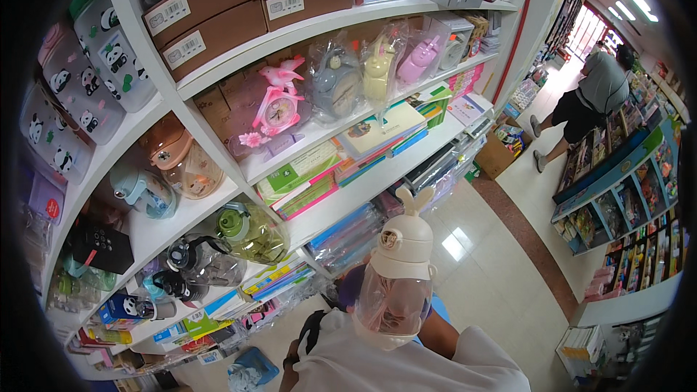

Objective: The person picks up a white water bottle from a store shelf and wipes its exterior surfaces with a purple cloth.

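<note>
A cream rabbit-eared water bottle [395, 283] with a clear body stands upright before my chest, and pinkish cords show inside it. My right forearm runs in behind it. Most of my right hand is hidden by the bottle; a sliver of skin [367, 258] shows at its left edge, and the hand appears to hold it. To the lower left, my left hand [293, 349] shows only in part, with a dark band at the wrist and a black strap [312, 331] beside it. Its fingers are hidden.
White shelves [218, 163] on the left carry drink bottles, including a green one [250, 231], bagged alarm clocks [335, 84], books [381, 125] and brown boxes [207, 5]. A cardboard box [498, 155] sits on the tiled floor. Another person [596, 87] stands by display racks [621, 196].
</note>
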Tool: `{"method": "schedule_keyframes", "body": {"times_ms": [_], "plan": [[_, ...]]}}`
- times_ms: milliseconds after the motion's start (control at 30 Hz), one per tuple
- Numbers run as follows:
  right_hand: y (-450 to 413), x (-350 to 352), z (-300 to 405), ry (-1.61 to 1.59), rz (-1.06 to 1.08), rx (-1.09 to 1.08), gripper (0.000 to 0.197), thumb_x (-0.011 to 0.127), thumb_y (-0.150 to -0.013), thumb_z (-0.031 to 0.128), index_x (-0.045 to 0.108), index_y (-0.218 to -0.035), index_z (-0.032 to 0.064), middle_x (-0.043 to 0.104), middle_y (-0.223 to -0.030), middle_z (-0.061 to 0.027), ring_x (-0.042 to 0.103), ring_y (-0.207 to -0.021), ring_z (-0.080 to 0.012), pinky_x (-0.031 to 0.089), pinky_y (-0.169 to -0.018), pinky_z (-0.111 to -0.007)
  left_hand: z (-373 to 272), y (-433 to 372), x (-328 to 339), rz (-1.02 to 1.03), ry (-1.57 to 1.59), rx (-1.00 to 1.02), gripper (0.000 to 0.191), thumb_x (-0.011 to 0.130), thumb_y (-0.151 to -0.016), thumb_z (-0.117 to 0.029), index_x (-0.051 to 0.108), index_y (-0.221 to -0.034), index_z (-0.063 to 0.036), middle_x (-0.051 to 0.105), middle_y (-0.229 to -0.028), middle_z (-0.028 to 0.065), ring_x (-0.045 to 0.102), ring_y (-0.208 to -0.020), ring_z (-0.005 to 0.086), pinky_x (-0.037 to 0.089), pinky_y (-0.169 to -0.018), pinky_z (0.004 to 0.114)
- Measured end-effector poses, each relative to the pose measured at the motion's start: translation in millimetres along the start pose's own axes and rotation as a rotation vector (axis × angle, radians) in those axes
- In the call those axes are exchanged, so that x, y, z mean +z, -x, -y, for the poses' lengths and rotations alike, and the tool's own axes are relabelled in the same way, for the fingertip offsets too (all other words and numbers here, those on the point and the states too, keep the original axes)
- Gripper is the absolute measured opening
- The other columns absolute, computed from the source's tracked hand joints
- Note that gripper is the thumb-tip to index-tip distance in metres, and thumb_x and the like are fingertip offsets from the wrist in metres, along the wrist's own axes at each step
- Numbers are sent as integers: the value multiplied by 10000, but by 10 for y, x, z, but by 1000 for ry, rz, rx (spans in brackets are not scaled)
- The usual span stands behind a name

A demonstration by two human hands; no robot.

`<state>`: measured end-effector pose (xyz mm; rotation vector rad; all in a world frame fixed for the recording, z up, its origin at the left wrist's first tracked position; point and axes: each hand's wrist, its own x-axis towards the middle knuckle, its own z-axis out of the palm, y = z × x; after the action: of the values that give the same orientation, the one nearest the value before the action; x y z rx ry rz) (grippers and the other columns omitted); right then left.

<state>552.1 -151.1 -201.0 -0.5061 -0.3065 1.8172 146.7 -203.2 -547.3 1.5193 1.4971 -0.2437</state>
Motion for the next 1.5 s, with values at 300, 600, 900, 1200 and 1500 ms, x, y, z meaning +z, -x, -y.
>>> {"method": "schedule_keyframes", "body": {"times_ms": [300, 600, 900, 1200, 1500], "plan": [[-19, -7, -30, -14, 11, 31, 1010, 822, -619, 370, 287, -1404, 27, 425, -1368, -121, 450, -1216, -247, 375, -1012, -416, -507, -405, -357, 10, 202, -61, 461, 482, -852, -397, 626, -994, 17, 611, -1036, 277, 585, -974, 411, 462, -833, 445], [-8, 24, -92, -73, 46, 100, 999, 814, -628, 376, 289, -1403, 29, 427, -1366, -121, 452, -1213, -249, 377, -1010, -420, -688, -298, -361, -143, 190, -83, 503, 492, -869, -433, 631, -1029, 23, 631, -1031, 244, 590, -1010, 365, 451, -873, 424], [18, -1, -161, -113, 74, 147, 989, 807, -636, 382, 291, -1403, 31, 429, -1363, -122, 455, -1210, -251, 380, -1008, -424, -649, -246, -329, -112, 190, -131, 529, 496, -876, -464, 645, -968, 35, 647, -970, 231, 607, -951, 360, 462, -834, 414], [25, 35, -189, -133, 99, 188, 978, 800, -645, 387, 293, -1402, 33, 431, -1361, -122, 458, -1207, -253, 383, -1005, -427, -589, -194, -218, -168, 338, -36, 500, 500, -883, -439, 646, -951, 34, 650, -958, 223, 620, -918, 327, 465, -808, 397], [58, -3, -179, -142, 111, 205, 967, 793, -654, 393, 295, -1402, 35, 433, -1358, -123, 461, -1204, -255, 386, -1003, -431, -482, -291, -62, -189, 328, -100, 445, 486, -873, -369, 624, -1012, 31, 635, -1022, 229, 600, -983, 333, 456, -845, 393]]}}
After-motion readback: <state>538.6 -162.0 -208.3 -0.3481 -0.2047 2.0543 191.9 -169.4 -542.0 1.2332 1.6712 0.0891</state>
